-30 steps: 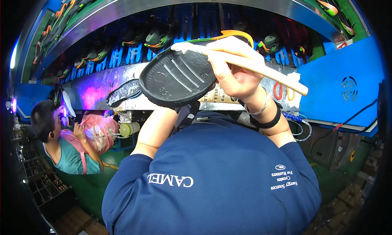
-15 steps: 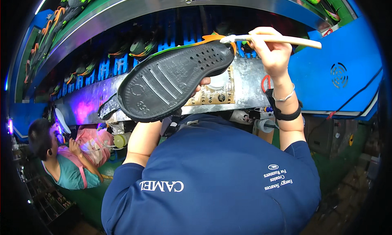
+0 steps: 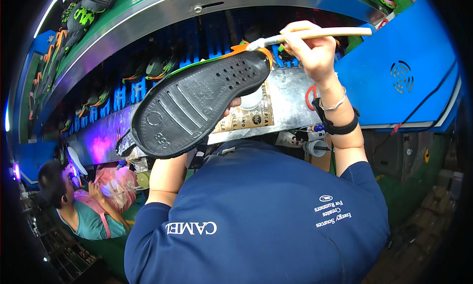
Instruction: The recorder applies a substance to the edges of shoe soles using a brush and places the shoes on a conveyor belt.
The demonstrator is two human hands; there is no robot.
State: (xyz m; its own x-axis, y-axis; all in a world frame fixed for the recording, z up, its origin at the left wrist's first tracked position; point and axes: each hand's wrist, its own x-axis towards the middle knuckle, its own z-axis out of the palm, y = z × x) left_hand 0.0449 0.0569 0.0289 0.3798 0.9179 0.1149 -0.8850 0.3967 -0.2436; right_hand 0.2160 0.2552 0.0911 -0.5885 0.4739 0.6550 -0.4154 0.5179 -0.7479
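My left hand (image 3: 232, 105) holds up a black shoe sole (image 3: 192, 106) with its tread facing me; only its fingertips show at the sole's lower edge. The sole has grooves, small round holes and an orange and green rim at the toe. My right hand (image 3: 313, 52) grips a brush with a pale wooden handle (image 3: 325, 33). The white bristles of the brush touch the orange toe edge of the sole. A black band and a thin bracelet sit on my right wrist.
Behind the sole a metal shelf (image 3: 290, 99) carries a white cup (image 3: 251, 100) and red-handled scissors (image 3: 309, 97). Shoes (image 3: 157, 67) stand on blue racks under a curved green and steel frame. A blue cabinet (image 3: 401, 77) is at right. Another person (image 3: 84, 215) sits at lower left.
The sole has swung from lying flat in front of me to pointing up and right. My right hand has moved with the brush to the toe end.
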